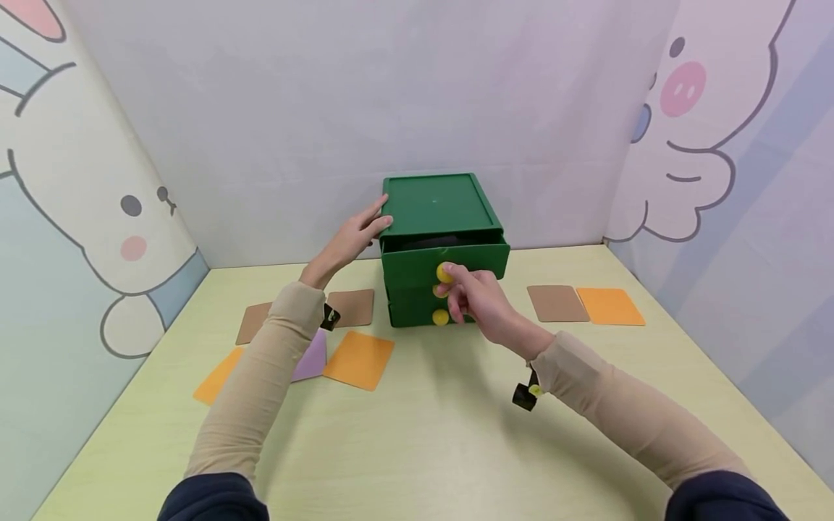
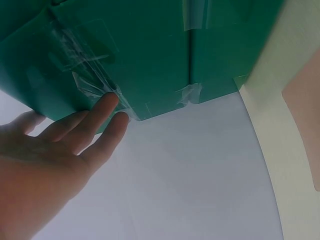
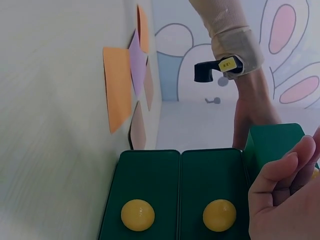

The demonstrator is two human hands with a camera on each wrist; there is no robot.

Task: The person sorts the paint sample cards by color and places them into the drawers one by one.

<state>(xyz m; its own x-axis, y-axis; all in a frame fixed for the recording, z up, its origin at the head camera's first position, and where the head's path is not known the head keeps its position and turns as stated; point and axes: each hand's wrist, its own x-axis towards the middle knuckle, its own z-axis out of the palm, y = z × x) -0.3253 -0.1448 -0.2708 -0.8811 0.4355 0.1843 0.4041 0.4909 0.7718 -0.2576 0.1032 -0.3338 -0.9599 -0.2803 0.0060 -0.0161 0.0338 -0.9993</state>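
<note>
A small green drawer cabinet (image 1: 433, 202) stands at the back of the table. Its top drawer (image 1: 478, 257) is pulled out a little, showing a dark gap under the lid. My right hand (image 1: 485, 304) pinches the round yellow drawer knob (image 1: 444, 273) on that drawer between thumb and fingers. Two lower drawers stay closed; the right wrist view shows their yellow knobs, a bottom knob (image 3: 137, 215) and a middle knob (image 3: 219, 215). My left hand (image 1: 352, 235) rests against the cabinet's left side and top edge. In the left wrist view its extended fingers (image 2: 102, 112) touch the taped green side.
Left of the cabinet lie brown cards (image 1: 352, 308), orange cards (image 1: 360, 360) and a purple card (image 1: 313, 359). On the right are another brown card (image 1: 557, 303) and an orange card (image 1: 610, 306). A pale wall (image 1: 293, 145) with cartoon animals surrounds the table.
</note>
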